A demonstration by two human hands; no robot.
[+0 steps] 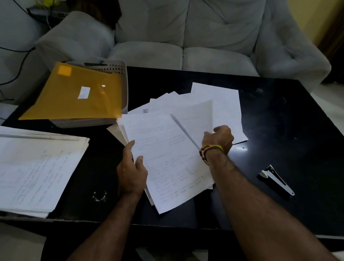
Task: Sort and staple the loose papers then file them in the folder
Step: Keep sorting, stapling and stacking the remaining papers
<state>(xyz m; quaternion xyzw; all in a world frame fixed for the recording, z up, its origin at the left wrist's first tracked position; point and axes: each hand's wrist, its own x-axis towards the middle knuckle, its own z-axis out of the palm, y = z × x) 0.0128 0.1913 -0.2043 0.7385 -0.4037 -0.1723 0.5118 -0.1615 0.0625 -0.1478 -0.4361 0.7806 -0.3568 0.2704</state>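
A bundle of handwritten white sheets lies in the middle of the black table. My left hand grips its left edge, thumb on top. My right hand pinches one sheet and lifts it off the bundle's right side. More loose papers are fanned out behind. A yellow folder rests tilted on a grey tray at the back left. An open black-and-white stapler lies on the table to the right.
A thick stack of printed papers covers the table's left corner. A grey sofa stands behind the table. Cables run along the floor at the far left.
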